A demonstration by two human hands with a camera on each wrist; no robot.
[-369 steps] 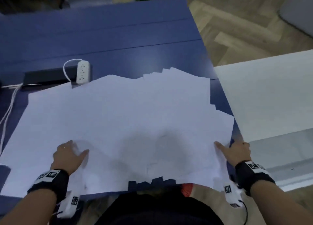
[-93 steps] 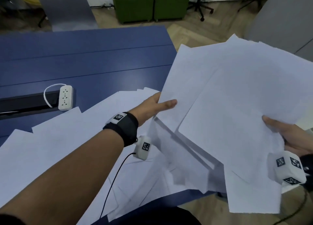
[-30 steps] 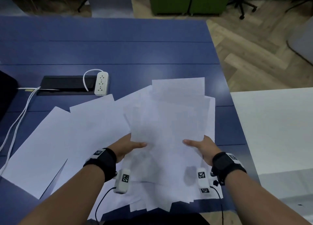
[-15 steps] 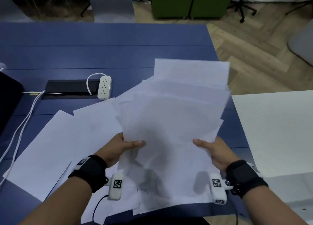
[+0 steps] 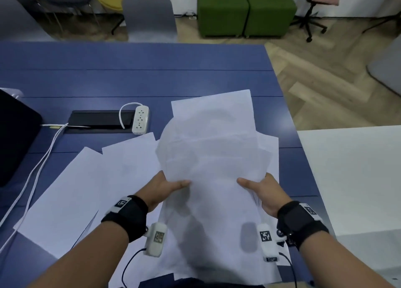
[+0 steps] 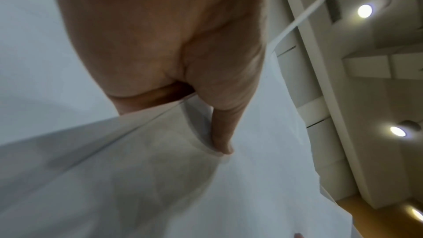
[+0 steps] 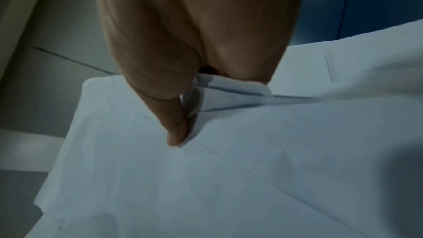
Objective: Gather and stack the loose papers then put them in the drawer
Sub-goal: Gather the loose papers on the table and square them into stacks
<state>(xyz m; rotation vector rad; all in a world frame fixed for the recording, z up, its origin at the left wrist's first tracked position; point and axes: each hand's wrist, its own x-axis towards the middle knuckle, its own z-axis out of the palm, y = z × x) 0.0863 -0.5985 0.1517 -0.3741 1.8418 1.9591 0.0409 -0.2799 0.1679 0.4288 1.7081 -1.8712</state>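
Observation:
An uneven bundle of white papers (image 5: 212,157) is held up over the blue table (image 5: 130,70), its far end bending over. My left hand (image 5: 167,187) pinches its left edge, thumb on top, and my right hand (image 5: 260,187) pinches the right edge the same way. The left wrist view shows my left hand (image 6: 219,138) with its thumb pressed on the papers (image 6: 206,196); the right wrist view shows my right hand (image 7: 181,131) with its thumb on the papers (image 7: 228,178). Several more loose sheets (image 5: 86,183) lie flat on the table to the left. No drawer is visible.
A white power strip (image 5: 140,119) lies beside a black cable tray (image 5: 97,122), with white cables (image 5: 41,166) running down the left. A dark object (image 5: 15,144) sits at the left edge. A white surface (image 5: 351,174) adjoins the table on the right. Chairs and green seats stand beyond.
The bundle has been pulled narrower between my hands, and its far edge now droops over more than half a second ago. Both hands keep their hold.

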